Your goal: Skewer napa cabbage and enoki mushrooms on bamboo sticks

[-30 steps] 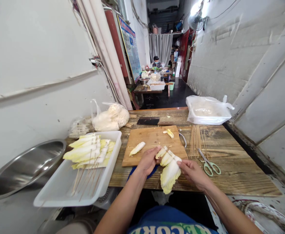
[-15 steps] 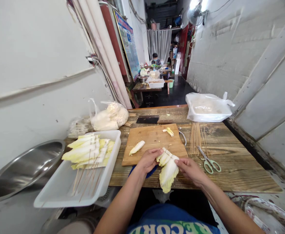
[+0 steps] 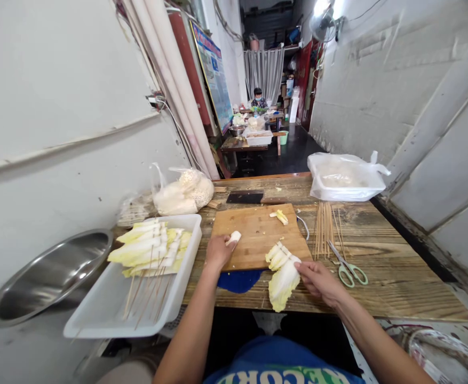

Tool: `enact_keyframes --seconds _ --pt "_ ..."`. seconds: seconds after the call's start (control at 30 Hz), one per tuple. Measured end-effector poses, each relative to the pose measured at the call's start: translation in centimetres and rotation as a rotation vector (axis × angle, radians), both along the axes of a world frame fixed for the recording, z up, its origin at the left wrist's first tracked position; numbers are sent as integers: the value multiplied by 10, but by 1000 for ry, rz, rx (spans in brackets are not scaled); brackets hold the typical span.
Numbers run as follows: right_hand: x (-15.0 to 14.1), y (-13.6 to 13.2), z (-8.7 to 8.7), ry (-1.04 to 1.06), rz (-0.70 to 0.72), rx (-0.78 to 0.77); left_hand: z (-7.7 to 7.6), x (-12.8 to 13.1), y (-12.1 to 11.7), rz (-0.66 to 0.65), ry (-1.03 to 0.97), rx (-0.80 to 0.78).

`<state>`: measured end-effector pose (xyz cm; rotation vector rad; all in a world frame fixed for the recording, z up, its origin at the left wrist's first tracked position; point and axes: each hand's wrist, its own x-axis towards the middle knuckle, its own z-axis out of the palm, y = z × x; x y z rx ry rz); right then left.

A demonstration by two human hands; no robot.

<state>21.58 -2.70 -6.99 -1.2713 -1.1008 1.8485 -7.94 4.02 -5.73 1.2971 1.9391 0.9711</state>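
My left hand (image 3: 219, 252) is at the left edge of the wooden cutting board (image 3: 258, 224), its fingers closed on a small napa cabbage leaf (image 3: 235, 238). Only the white end of that leaf shows past the fingers. My right hand (image 3: 317, 278) pinches a bunch of skewered napa cabbage leaves (image 3: 284, 274) over the board's near right corner. A large pale leaf hangs down from the bunch, and smaller ones sit beside it; the skewer itself is mostly hidden. Another yellow-white cabbage piece (image 3: 279, 216) lies at the board's far right.
A white plastic tub (image 3: 173, 312) at left holds finished cabbage skewers (image 3: 145, 245), beside a steel bowl (image 3: 49, 277). Bare bamboo skewers (image 3: 324, 229) and green-handled scissors (image 3: 349, 269) lie at right. A cleaver (image 3: 245, 197) rests behind the board. Bagged food stands at both back corners.
My left hand has let go of the skewered cabbage leaves and moved left to the small leaf on the board. My right hand still holds the bunch, shifted slightly right in view.
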Motion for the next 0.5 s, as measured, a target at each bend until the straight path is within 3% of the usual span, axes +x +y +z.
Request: enact_keyframes --seconds 0.2,0.5 --pt "-7 0 0 -2 49 29 -4 8 -11 -26 -181 23" --pt "-20 -9 24 -42 98 72 21 48 -40 -299 -924 -95"
